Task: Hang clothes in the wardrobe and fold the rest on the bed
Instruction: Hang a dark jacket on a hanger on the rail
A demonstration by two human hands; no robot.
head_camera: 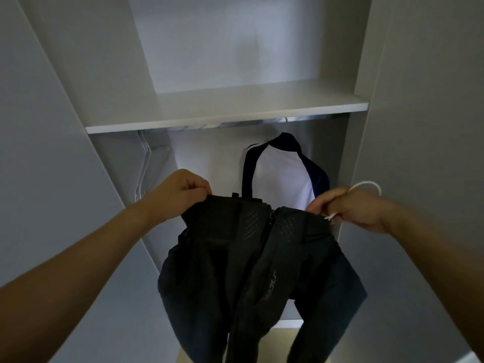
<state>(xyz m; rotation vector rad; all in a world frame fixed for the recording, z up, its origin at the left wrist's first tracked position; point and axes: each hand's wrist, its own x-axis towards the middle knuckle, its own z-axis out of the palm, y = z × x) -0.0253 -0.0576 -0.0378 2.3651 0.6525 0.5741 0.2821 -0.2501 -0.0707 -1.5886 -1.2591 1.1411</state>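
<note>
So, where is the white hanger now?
The white hanger is at right in the head view, gripped by the right hand with the black jacket's shoulder.

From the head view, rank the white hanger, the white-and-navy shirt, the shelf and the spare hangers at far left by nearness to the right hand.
1. White hanger, held in the right hand.
2. White-and-navy shirt, hanging just left of it.
3. Shelf, above.
4. Spare hangers, far left.

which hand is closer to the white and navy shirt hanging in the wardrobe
Right. The right hand, gripping the black jacket and a white hanger, appears just beside the white and navy shirt. The left hand grips the jacket's other shoulder, farther off.
</note>
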